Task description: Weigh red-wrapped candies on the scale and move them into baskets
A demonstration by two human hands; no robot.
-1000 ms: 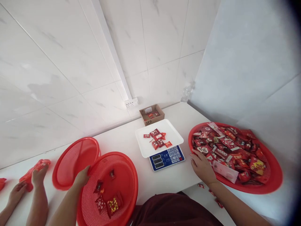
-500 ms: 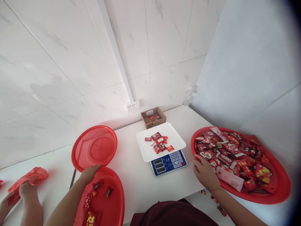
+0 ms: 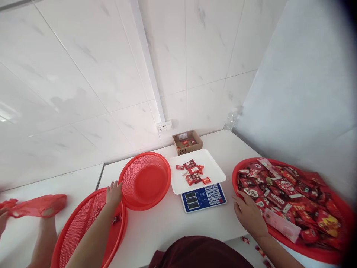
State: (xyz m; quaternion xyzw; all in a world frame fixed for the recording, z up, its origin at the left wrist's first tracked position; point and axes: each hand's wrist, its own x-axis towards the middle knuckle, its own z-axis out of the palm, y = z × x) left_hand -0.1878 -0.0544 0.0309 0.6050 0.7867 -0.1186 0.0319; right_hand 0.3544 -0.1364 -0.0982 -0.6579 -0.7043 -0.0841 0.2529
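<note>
My left hand [image 3: 113, 194], fingers spread, is over the rim of a red basket [image 3: 122, 238] with a few packets in it, close to the edge of an empty red basket [image 3: 147, 181]. At the right, my right hand [image 3: 249, 213] rests at the left rim of a large red basket [image 3: 240, 163] full of red-wrapped snacks [image 3: 284, 186]; its fingertips touch the rim and its thumb is apart. Between the hands, a white tray [image 3: 213, 167] with several red packets [image 3: 194, 171] lies on a blue scale [image 3: 204, 197].
A small cardboard box [image 3: 188, 143] with packets stands against the wall. Another person's hands hold a red plastic bag [image 3: 41, 205] at the far left. Fallen packets [image 3: 244, 240] lie below the table edge. A clear plastic item [image 3: 231, 120] sits in the corner.
The empty basket has shifted right, next to the scale tray, uncovering its inside. The basket with few packets has moved left. My left hand's fingers have spread; my right hand stays at the large basket.
</note>
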